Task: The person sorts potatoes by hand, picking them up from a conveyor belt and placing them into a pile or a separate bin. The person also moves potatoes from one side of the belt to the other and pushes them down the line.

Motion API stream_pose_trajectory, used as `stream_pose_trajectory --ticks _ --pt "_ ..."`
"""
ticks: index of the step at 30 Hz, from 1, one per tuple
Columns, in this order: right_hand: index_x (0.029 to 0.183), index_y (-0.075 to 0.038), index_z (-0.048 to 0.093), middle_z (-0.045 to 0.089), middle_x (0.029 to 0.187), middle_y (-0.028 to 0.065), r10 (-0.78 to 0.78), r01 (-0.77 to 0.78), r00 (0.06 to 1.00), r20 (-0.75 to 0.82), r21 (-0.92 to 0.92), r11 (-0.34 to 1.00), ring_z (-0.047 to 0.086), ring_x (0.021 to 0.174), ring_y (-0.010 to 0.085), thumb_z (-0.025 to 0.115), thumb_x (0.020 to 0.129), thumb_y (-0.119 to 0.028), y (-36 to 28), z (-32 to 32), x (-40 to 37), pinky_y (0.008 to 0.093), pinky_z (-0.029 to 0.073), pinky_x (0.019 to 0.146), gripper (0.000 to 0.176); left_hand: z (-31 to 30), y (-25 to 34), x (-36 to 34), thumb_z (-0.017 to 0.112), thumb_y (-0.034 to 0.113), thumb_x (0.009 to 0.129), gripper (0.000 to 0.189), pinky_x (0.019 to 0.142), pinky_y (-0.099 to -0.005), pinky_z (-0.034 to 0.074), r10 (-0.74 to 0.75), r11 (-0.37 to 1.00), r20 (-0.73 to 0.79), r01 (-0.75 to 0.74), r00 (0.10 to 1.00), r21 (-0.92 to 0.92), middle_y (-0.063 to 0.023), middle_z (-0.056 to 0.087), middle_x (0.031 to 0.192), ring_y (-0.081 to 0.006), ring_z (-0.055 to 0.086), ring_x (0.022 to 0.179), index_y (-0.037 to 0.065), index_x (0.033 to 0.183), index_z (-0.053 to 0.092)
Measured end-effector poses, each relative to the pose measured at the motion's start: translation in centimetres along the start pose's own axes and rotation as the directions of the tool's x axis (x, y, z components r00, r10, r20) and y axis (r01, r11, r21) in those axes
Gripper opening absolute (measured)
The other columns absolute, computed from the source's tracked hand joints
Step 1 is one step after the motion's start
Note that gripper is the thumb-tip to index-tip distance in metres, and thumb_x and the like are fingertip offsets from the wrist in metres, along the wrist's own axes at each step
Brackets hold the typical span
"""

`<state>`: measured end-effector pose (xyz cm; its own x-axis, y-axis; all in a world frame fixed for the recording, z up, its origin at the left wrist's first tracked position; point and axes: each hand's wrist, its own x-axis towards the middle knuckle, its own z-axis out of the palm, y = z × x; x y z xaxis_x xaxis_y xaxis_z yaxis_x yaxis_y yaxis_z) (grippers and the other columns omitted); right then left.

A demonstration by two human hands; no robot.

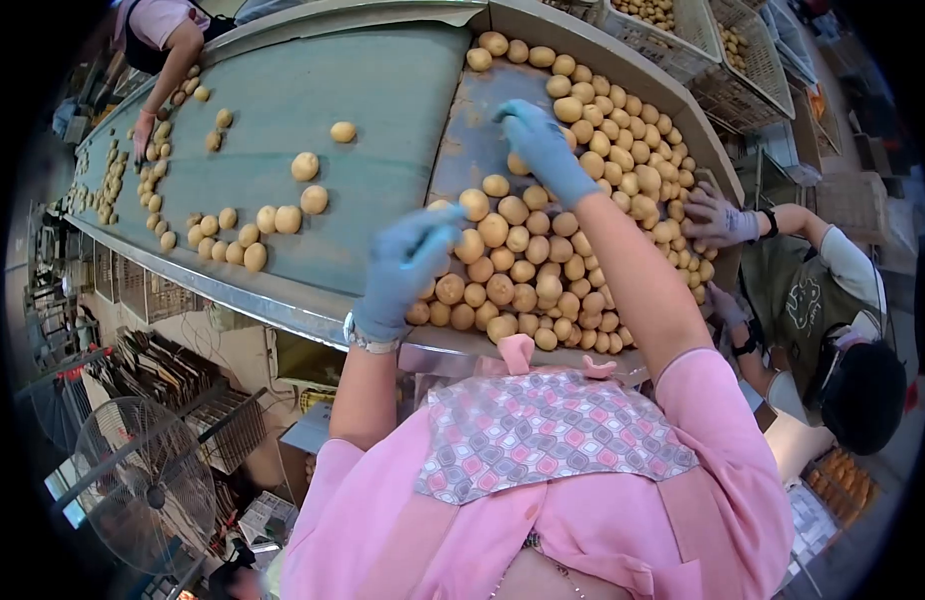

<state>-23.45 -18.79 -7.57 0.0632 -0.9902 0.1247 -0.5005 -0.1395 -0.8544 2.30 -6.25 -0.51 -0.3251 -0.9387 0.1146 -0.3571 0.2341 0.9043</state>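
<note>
On sorting tray (471,130), amid heaped round tan fruits (523,265): left hand (408,265) curled over pile's near edge, fingers together. Right hand (543,150) fingers bent down at far edge; grasp hidden, cannot tell. Best handled lightly, no squeezing, clear of co-worker's hand (718,220).

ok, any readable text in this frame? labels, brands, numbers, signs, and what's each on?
None can be read.
Co-worker's green top: white print, too blurred to read.
Gloved left hand, gloved right hand, belt, wire crates: no lettering shows.
</note>
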Motion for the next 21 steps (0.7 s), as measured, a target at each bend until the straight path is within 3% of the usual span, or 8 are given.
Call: stream_pose_trajectory --ticks 2,5,7,9,11,13,18,21 --pt "0.112 -0.004 0.073 0.069 0.088 0.0105 0.190 -0.195 0.981 0.045 0.304 0.933 0.065 0.078 0.0157 0.056 0.100 -0.019 -1.3 -2.1 -4.5 0.0321 0.054 0.072 0.025 0.3 0.7 0.0 0.058 0.012 0.105 0.026 0.085 -0.0344 0.057 -0.158 0.986 0.499 0.104 0.852 0.133 -0.0072 0.076 0.104 -0.0207 0.070 0.087 -0.003 0.118 0.075" --pt "0.114 -0.006 0.074 0.067 0.088 0.0044 0.240 -0.280 0.956 0.165 0.287 0.916 0.063 0.077 0.0111 0.059 0.103 -0.018 -3.5 -3.3 -11.1 0.0261 0.052 0.070 0.022 1.5 0.0 0.1 0.054 0.018 0.109 0.031 0.087 -0.0330 0.056 -0.180 0.876 0.390 -0.034 0.903 0.482 -0.0068 0.077 0.110 -0.0195 0.071 0.095 -0.002 0.123 0.074" --pt "0.113 -0.009 0.074 0.070 0.094 0.0054 0.070 -0.091 0.990 0.126 0.167 0.982 0.066 0.078 0.0193 0.063 0.100 -0.017 -4.2 -2.4 -14.6 0.0309 0.053 0.069 0.019 1.2 -0.3 0.4 0.053 0.019 0.111 0.033 0.091 -0.0345 0.057 -0.074 0.983 -0.027 0.077 0.997 0.167 -0.0083 0.076 0.116 -0.0200 0.071 0.101 -0.002 0.129 0.071" --pt "0.115 -0.011 0.073 0.070 0.094 0.0054 -0.128 0.128 0.992 -0.001 0.066 0.990 0.069 0.081 0.0237 0.063 0.099 -0.016 -3.4 0.4 -17.0 0.0345 0.054 0.069 0.019 0.6 -0.7 0.8 0.053 0.020 0.112 0.034 0.095 -0.0357 0.057 -0.081 0.993 -0.384 0.040 0.920 -0.113 -0.0099 0.074 0.121 -0.0200 0.071 0.106 -0.001 0.134 0.068" --pt "0.118 -0.013 0.071 0.071 0.096 0.0066 -0.229 0.262 0.959 0.164 -0.219 0.940 0.070 0.087 0.0276 0.063 0.097 -0.015 -5.5 1.9 -16.7 0.0400 0.055 0.071 0.022 -0.2 -1.4 1.3 0.053 0.019 0.113 0.036 0.098 -0.0364 0.057 -0.138 0.951 -0.613 -0.069 0.778 -0.302 -0.0116 0.072 0.126 -0.0194 0.070 0.110 -0.002 0.139 0.064" --pt "0.116 -0.014 0.069 0.070 0.094 0.0074 -0.410 0.428 0.901 0.142 -0.446 0.786 0.070 0.088 0.0261 0.064 0.095 -0.016 -5.8 6.4 -15.8 0.0436 0.055 0.072 0.022 -1.0 -2.3 0.8 0.050 0.019 0.113 0.038 0.103 -0.0374 0.055 -0.169 0.932 -0.599 -0.072 0.783 -0.356 -0.0139 0.068 0.132 -0.0210 0.066 0.117 -0.003 0.142 0.060" --pt "0.110 -0.015 0.073 0.070 0.085 0.0074 -0.003 0.238 0.931 0.364 -0.602 0.762 0.073 0.080 0.0263 0.063 0.096 -0.019 -7.9 13.2 -12.8 0.0404 0.054 0.061 0.018 -0.2 -1.6 0.3 0.050 0.020 0.114 0.039 0.104 -0.0368 0.054 -0.164 0.942 -0.507 -0.017 0.846 -0.334 -0.0140 0.067 0.134 -0.0212 0.066 0.118 -0.004 0.144 0.059" --pt "0.111 -0.013 0.071 0.071 0.085 0.0079 -0.109 0.395 0.876 0.471 -0.566 0.724 0.075 0.083 0.0268 0.063 0.098 -0.020 -8.5 9.6 -11.0 0.0420 0.055 0.063 0.017 -0.4 -2.0 0.0 0.050 0.021 0.114 0.039 0.106 -0.0367 0.054 -0.230 0.898 -0.430 0.021 0.873 -0.439 -0.0133 0.067 0.136 -0.0220 0.065 0.122 -0.001 0.145 0.058"
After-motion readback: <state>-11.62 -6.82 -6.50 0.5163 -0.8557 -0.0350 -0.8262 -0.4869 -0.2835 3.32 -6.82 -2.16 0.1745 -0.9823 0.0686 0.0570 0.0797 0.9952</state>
